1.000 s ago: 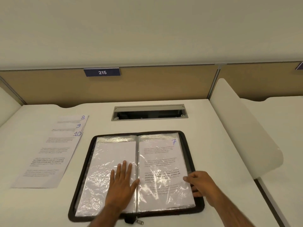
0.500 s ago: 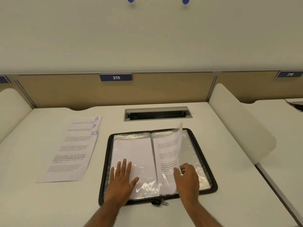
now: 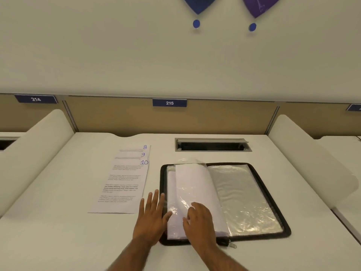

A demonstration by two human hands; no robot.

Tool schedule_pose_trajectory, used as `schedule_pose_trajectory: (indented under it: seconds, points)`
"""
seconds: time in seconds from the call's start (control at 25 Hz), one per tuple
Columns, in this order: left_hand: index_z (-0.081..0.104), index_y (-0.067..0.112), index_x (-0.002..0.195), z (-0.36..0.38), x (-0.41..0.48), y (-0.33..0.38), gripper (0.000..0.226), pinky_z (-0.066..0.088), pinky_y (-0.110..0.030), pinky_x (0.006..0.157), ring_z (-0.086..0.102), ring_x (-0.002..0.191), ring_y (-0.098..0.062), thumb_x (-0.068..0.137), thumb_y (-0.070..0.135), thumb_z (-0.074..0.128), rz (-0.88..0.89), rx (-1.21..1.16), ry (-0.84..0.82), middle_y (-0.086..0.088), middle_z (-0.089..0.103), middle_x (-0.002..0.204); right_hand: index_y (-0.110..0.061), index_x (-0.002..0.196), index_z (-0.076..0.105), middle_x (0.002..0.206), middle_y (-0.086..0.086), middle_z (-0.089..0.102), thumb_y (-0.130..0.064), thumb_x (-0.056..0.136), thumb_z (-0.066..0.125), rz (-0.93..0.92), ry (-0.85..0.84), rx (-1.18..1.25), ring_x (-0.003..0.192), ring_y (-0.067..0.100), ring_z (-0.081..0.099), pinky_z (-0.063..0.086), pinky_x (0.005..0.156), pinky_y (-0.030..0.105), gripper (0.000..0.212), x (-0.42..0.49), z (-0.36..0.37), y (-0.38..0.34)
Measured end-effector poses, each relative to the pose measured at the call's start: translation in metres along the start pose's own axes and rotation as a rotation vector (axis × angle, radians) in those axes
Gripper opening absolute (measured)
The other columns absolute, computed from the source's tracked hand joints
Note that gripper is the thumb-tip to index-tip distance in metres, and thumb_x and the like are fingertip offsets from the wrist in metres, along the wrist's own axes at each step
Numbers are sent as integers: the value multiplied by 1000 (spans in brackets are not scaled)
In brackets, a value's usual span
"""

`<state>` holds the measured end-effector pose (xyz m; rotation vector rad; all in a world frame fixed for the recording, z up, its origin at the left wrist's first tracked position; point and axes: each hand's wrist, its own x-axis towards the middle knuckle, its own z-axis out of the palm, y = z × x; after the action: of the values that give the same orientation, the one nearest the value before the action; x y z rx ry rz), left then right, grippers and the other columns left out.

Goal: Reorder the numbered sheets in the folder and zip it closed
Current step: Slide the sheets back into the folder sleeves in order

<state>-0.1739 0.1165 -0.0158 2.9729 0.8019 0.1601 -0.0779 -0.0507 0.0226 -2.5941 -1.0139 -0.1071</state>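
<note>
Three numbered sheets lie beside one open folder.

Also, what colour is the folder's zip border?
Black, best seen in the head view, framing the open folder.

Unreadable print, cropped shape
Body text on the white numbered paper sheets is blurring past reading; the top edge is cropping a dark blue wall shape.

The black zip-edged folder of clear plastic sleeves lies open flat just before the grey cable slot, a white-filled sleeve arched over its left half. Three white printed sheets numbered 8, 9, 10 lie fanned left of that slot
</note>
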Motion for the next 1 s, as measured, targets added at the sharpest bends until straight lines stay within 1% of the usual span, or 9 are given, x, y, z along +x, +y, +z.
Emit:
schedule_pose_trajectory:
  seconds: [0.08, 0.16, 0.2, 0.28, 0.4, 0.52, 0.68, 0.88, 1.0]
  points:
    - [32, 17, 157, 3, -1, -9, 70, 15, -50, 115, 16, 151, -28, 105, 62, 20, -10, -13, -22, -9, 30, 164, -31, 87, 77, 106, -7, 76, -72, 74, 69, -34, -100, 6, 96, 16, 74, 56, 90, 34, 44, -5, 12, -6]
    - [35, 17, 155, 5, 0, -20, 70, 20, -52, 113, 21, 150, -30, 104, 63, 19, -29, -16, -43, -10, 31, 163, -32, 104, 76, 121, -4, 73, -76, 91, 35, -31, -180, -2, 111, 21, 70, 45, 106, 40, 62, -4, 25, -7]
    - [36, 17, 155, 6, 2, -24, 71, 21, -53, 112, 22, 149, -31, 104, 63, 19, -44, -17, -43, -11, 31, 163, -30, 118, 71, 131, -1, 68, -77, 94, 26, -44, -186, -25, 123, 26, 62, 35, 114, 43, 68, 1, 33, -6]
    - [38, 18, 155, 4, 8, -34, 71, 22, -53, 112, 23, 149, -31, 103, 64, 21, -69, 0, -38, -10, 31, 163, -26, 140, 53, 149, 5, 53, -80, 92, 27, -77, -173, -78, 143, 30, 36, 15, 118, 49, 77, 15, 46, -5]
    - [37, 20, 155, -10, 22, -51, 72, 20, -52, 113, 22, 150, -29, 102, 66, 23, -117, 26, -44, -8, 30, 164, -23, 150, 40, 158, 8, 41, -83, 89, 31, -122, -131, -98, 146, 33, 27, 16, 115, 58, 86, 45, 57, -9]
    - [36, 19, 156, -18, 29, -68, 73, 14, -50, 116, 20, 151, -28, 102, 66, 26, -162, 63, -37, -8, 30, 164, -22, 150, 41, 160, 9, 38, -82, 90, 29, -169, -181, -82, 149, 33, 21, 14, 116, 57, 86, 69, 62, -19]
    - [39, 20, 155, -27, 35, -93, 73, 21, -49, 111, 25, 148, -27, 101, 68, 28, -179, 79, -29, -7, 34, 162, -21, 145, 44, 161, 7, 29, -83, 89, 24, -209, -182, -89, 156, 27, -5, 6, 118, 51, 86, 95, 76, -35]
    - [43, 20, 152, -37, 62, -147, 71, 21, -46, 111, 27, 147, -24, 101, 68, 30, -176, 116, -6, -5, 41, 159, -17, 139, 45, 169, 1, -8, -78, 91, 18, -228, -158, -107, 155, 21, -12, -6, 121, 44, 82, 137, 92, -62]
    - [44, 20, 151, -37, 81, -192, 71, 16, -45, 114, 24, 148, -25, 101, 67, 31, -160, 115, -8, -5, 42, 158, -16, 141, 43, 169, 3, 10, -78, 92, 17, -196, -175, -72, 155, 18, -11, -9, 122, 40, 83, 159, 104, -91]
